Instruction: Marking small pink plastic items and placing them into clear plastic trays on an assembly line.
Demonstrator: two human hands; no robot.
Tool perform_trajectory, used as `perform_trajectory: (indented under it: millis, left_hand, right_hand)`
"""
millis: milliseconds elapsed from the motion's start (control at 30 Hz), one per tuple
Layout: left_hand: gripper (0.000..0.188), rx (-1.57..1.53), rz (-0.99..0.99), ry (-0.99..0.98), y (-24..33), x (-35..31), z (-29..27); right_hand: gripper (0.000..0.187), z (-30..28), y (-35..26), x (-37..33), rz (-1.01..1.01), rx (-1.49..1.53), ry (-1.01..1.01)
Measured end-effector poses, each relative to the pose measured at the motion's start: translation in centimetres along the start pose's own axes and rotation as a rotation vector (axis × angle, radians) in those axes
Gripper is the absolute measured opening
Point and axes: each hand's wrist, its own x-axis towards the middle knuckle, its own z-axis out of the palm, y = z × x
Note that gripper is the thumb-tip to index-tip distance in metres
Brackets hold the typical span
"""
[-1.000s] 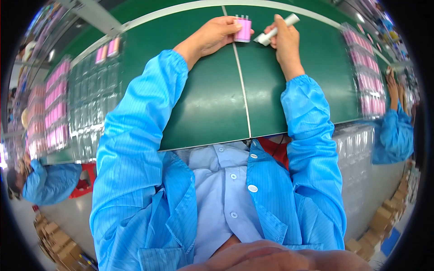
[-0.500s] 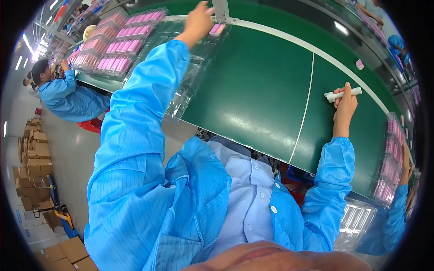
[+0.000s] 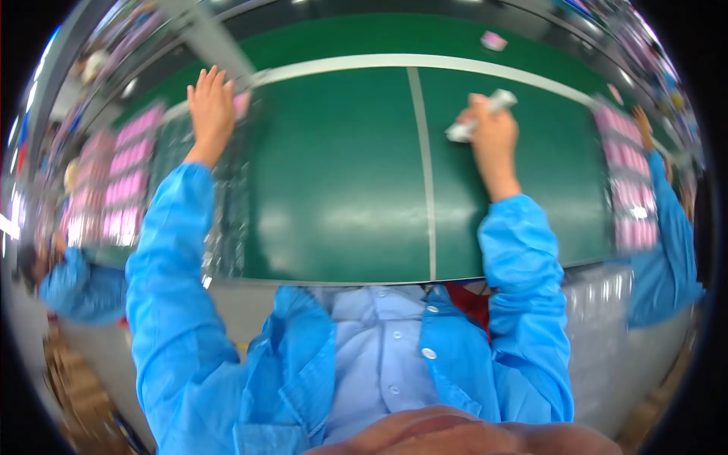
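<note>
While the left hand (image 3: pixel 211 114) hangs at 10 o'clock, its fingers spread and nothing visible in them, the likeliest trouble lies with the thin clear tray (image 3: pixel 227 205) beside its wrist. Just at that hand's 3 o'clock, near the tray's far end, sits 1 pink piece (image 3: pixel 241 105); blur hides whether the fingers touch it. A hasty sweep of the palm could knock the piece askew, and a dragging left sleeve (image 3: pixel 173 227) could catch the light plastic and slide it across the bench (image 3: pixel 341 174).

At 2 o'clock, the fingers of the right hand (image 3: pixel 497 148) are closed around a white tool (image 3: pixel 460 133), its head pointing toward 8 o'clock. If attention drifts leftward and that grip slackens, the tool could twist or drop onto the bench.

Toward 9 o'clock, trays of pink pieces (image 3: pixel 127 178) crowd the left side, so a wide elbow swing might jar them. Near 3 o'clock, a co-worker's hand (image 3: pixel 643 127) is close to another pink stack (image 3: pixel 628 178); 2 people reaching there together could bump it and spill pieces.
</note>
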Motion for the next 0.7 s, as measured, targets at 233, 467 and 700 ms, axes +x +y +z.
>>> perform_trajectory:
  millis: [233,467,700]
  left_hand:
    - [0.033,-0.696,0.435,-0.107,25.2,10.8,1.8]
    - [0.04,-0.604,0.305,-0.343,42.7,21.3,9.5]
    - [0.019,-0.438,0.427,-0.501,46.4,23.0,12.0]
  right_hand:
    - [0.024,0.5,-2.0,-2.4,-0.709,-0.4,-0.12]
    - [0.023,-0.7,-1.7,-1.0,-0.74,-0.483,-0.109]
    - [0.027,-1.1,-1.2,-1.2,-0.697,-0.559,-0.171]
